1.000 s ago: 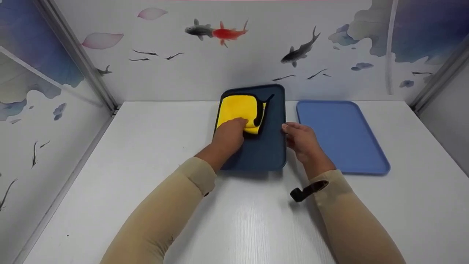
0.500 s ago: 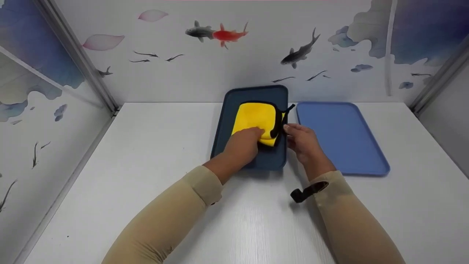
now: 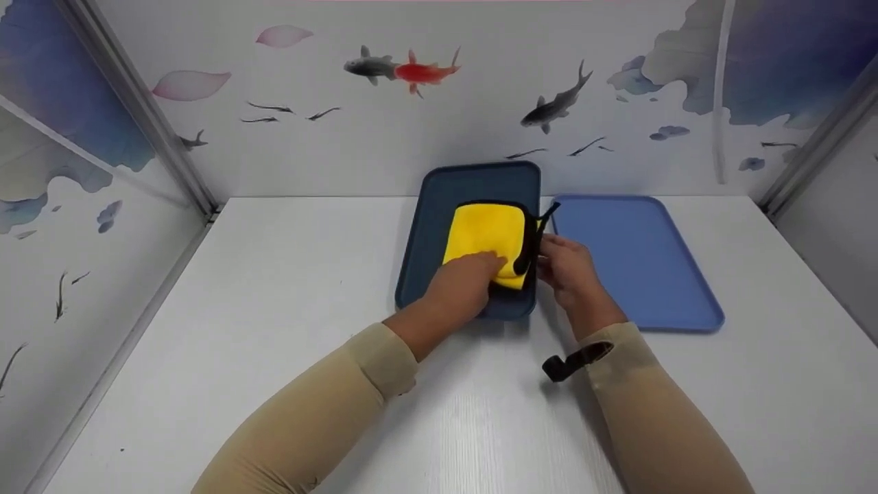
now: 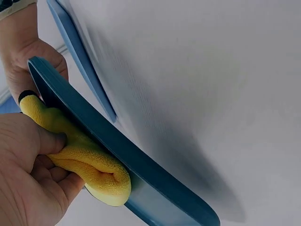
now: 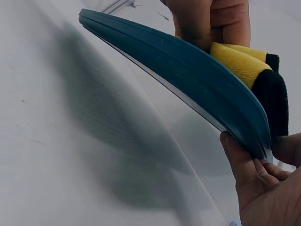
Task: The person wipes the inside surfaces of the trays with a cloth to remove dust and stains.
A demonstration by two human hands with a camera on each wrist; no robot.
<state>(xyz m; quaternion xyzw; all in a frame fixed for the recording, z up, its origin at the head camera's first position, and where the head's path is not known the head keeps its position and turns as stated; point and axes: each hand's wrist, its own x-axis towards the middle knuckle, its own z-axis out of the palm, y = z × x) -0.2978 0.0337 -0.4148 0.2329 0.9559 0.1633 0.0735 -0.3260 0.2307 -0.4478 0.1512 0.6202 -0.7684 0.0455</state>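
Observation:
A folded yellow cloth with black edging lies against the dark blue tray. My left hand grips the cloth, thumb on top and fingers curled beneath its fold, as the left wrist view shows. My right hand pinches the tray's right edge, with the thumb on the upper side and fingers underneath in the right wrist view. The tray is held tilted above the table. The black edge of the cloth reaches over the tray's right rim, close to my right thumb.
A lighter blue tray lies flat on the white table, to the right of my right hand. Behind the table stands a white wall panel with painted fish. A black strap hangs at the right cuff.
My left hand has moved the cloth rightward and toward me across the tray, up to its right rim. The right hand keeps its hold on the tray edge; the tray has shifted slightly.

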